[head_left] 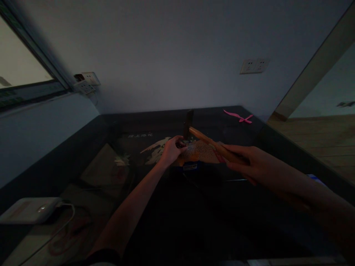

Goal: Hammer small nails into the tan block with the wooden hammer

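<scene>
Room: dim, with a pale plain wall [166,55] rising behind the hammer, and wooden floor [313,136] visible far to the right of it.
Wall fittings: one double socket [254,66] above and to the right of the hammer; another socket [91,78] well to its left, with a white adapter [84,87] close by.
Surface: dark, glossy table [213,118] below the hammer; pale lettering [140,135] and a pale printed design [155,149] to the left of the hammer.
Hammer: dark head, light wooden handle [206,138]; head raised just beyond the left fingertips, handle slanting toward the right hand.
Right hand [249,160]: fingers closed around the handle of the hammer, at the end away from the head.
Left hand [172,150]: just left of and below the hammer head, thumb and fingers bent close together at the spotted piece; cannot tell whether anything is pinched.
Spotted piece [203,150]: tan-orange with dark dots, directly under the hammer handle.
Blue item [191,166]: pale label, nearer the wearer than the hammer, at the spotted piece's near edge.
Ribbon [240,118]: pink, beyond and right of the hammer.
White device [30,210]: well left of the hammer and nearer the wearer, white cable [72,216] attached.
</scene>
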Demonstrator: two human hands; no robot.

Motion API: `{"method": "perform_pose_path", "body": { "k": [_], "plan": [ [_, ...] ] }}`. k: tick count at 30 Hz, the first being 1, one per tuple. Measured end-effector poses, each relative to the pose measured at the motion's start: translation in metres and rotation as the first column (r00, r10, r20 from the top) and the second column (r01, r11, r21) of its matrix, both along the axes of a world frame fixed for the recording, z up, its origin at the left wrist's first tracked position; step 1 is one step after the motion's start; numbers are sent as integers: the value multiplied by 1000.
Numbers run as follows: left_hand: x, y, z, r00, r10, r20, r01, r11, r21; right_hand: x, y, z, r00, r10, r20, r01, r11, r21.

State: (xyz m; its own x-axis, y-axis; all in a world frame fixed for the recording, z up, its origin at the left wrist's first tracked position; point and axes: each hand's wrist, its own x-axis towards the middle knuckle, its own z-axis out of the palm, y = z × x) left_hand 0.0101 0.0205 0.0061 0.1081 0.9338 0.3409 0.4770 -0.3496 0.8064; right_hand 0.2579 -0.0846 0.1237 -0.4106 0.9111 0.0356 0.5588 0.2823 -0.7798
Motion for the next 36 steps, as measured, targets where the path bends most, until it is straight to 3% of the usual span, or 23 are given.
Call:
{"method": "perform_pose_path", "body": {
  "k": [4, 10, 13, 20, 25, 31, 36],
  "plan": [
    [1, 0, 1, 999, 35, -4, -35, 999, -17, -2, 2, -4, 1000, 4, 5, -5, 994, 105],
    [0, 2, -1, 998, 48, 34, -47, 998, -29, -1, -2, -6, 989, 15, 146, -9, 999, -39],
    [0, 3, -3, 996, 79, 28, -78, 997, -28, -2, -4, -3, 988, 32, 153, -29, 999, -19],
    [0, 2, -2, 998, 8, 56, -8, 1000, 1, -2, -2, -10, 987, 19, 161, -9, 998, -61],
    [1, 1, 0, 998, 60, 37, -59, 998, -33, 1, -2, -12, 995, 6, 101, -8, 1000, 18],
    [0, 2, -1, 999, 25, 22, -25, 1000, -12, -2, -3, -15, 995, -3, 99, 12, 995, -98],
    [-1, 3, -2, 1000, 24, 18, -24, 1000, -1, -1, -5, -10, 997, -12, 79, 16, 998, -53]
  ]
}}
